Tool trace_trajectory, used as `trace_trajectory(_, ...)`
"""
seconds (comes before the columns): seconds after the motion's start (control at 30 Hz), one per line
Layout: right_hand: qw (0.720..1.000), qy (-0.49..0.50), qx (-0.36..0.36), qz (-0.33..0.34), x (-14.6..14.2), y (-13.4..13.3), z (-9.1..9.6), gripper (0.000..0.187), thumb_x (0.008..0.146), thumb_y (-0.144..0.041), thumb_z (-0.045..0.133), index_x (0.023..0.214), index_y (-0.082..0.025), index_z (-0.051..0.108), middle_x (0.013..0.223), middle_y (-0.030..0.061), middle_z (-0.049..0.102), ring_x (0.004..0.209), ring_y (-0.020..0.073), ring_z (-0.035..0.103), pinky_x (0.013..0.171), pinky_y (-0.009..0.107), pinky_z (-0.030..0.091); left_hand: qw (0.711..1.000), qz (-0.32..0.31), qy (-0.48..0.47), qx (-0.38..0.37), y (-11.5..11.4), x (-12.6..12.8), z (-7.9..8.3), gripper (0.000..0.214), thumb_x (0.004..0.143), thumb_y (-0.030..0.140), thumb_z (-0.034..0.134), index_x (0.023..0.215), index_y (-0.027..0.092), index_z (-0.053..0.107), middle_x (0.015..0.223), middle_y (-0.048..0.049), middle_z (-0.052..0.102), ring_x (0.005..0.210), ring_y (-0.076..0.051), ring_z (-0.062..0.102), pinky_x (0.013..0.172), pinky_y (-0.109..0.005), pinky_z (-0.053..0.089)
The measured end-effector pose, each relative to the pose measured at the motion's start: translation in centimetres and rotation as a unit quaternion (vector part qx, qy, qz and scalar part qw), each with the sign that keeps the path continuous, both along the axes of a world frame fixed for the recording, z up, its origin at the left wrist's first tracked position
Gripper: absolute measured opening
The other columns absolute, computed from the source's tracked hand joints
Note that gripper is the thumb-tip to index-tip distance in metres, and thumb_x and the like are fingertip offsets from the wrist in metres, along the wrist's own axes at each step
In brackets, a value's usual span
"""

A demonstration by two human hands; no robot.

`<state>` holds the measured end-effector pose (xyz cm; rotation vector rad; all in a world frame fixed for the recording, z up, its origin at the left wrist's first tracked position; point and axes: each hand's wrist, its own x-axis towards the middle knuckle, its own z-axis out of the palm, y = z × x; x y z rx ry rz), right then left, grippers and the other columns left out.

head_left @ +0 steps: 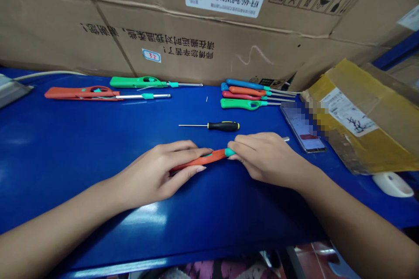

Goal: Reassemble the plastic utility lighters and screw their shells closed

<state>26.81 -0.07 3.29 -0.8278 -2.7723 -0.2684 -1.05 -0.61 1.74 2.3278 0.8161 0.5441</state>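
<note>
Between my hands is an orange long-necked gas lighter [216,155], held level above the blue table. My left hand [168,165] closes around its orange handle, thumb below and fingers on top. At the green collar and metal neck, my right hand [266,157] grips it; the metal tip pokes out past the knuckles. Most of the neck is hidden by that hand. Just beyond the hands lies a screwdriver [224,126] with a black and yellow handle, its shaft toward the left. A small white piece [207,99] rests on the table behind it.
At the back left lie an orange lighter [81,93] and a green lighter [139,82]. Several more lighters [244,103] are grouped at the back right, beside a phone [304,128]. A taped parcel [356,117] and a white mouse [393,184] sit far right. A large cardboard box [114,52] walls the back.
</note>
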Motion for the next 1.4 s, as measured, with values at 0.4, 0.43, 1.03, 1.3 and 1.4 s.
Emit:
trace_trajectory(0.4, 0.993, 0.099, -0.031, -0.061, -0.7, 0.8, -0.9, 0.023, 0.1, -0.025, 0.055, 0.117, -0.016, 0.069, 0.114, 0.0106, 0.073, 0.103, 0.0254, 0.065, 0.089, 0.039, 0.051, 0.999, 0.022, 0.014, 0.028, 1.5, -0.5, 0.4, 0.037, 0.104, 0.032, 0.052, 0.14, 0.026, 0.06, 0.117, -0.005, 0.065, 0.101, -0.015, 0.065, 0.088, -0.024, 0.052)
trace_trajectory(0.43, 0.99, 0.125, -0.009, -0.06, -0.9, 0.6, -0.7, 0.026, 0.099, -0.024, 0.057, 0.122, -0.016, 0.067, 0.122, 0.0121, 0.07, 0.111, 0.0272, 0.062, 0.095, 0.042, 0.049, 0.999, 0.035, 0.016, 0.038, 1.6, -0.7, 0.6, 0.039, 0.104, 0.033, 0.052, 0.141, 0.027, 0.058, 0.118, -0.0051, 0.064, 0.103, -0.016, 0.064, 0.091, -0.025, 0.052)
trace_trajectory(1.03, 0.989, 0.047, -0.108, -0.087, -0.5, 0.9, -1.1, 0.053, 0.101, -0.038, 0.052, 0.149, -0.016, 0.048, 0.151, 0.0164, 0.05, 0.139, 0.034, 0.043, 0.117, 0.054, 0.036, 0.934, 0.005, 0.183, 0.305, 14.3, 13.0, 2.6, 0.046, 0.102, 0.022, 0.041, 0.147, 0.026, 0.052, 0.123, -0.0131, 0.061, 0.101, -0.025, 0.059, 0.082, -0.036, 0.048)
trace_trajectory(1.3, 0.979, 0.081, -0.128, -0.134, -0.5, 1.3, -1.8, 0.056, 0.1, -0.035, 0.054, 0.149, -0.01, 0.046, 0.149, 0.0204, 0.052, 0.138, 0.0356, 0.046, 0.112, 0.056, 0.042, 0.931, -0.017, 0.178, 0.319, 14.7, 15.4, 1.7, 0.045, 0.106, 0.035, 0.04, 0.149, 0.032, 0.05, 0.135, -0.0109, 0.059, 0.114, -0.029, 0.049, 0.092, -0.042, 0.038)
trace_trajectory(1.4, 0.976, 0.09, -0.133, -0.144, -0.4, 1.9, -1.8, 0.043, 0.099, -0.017, 0.05, 0.141, -0.015, 0.055, 0.139, 0.0151, 0.061, 0.131, 0.0321, 0.053, 0.107, 0.053, 0.046, 0.932, -0.007, 0.178, 0.314, 14.0, 14.1, 2.4, 0.048, 0.105, 0.04, 0.042, 0.152, 0.033, 0.046, 0.136, -0.0111, 0.058, 0.113, -0.029, 0.05, 0.093, -0.042, 0.039)
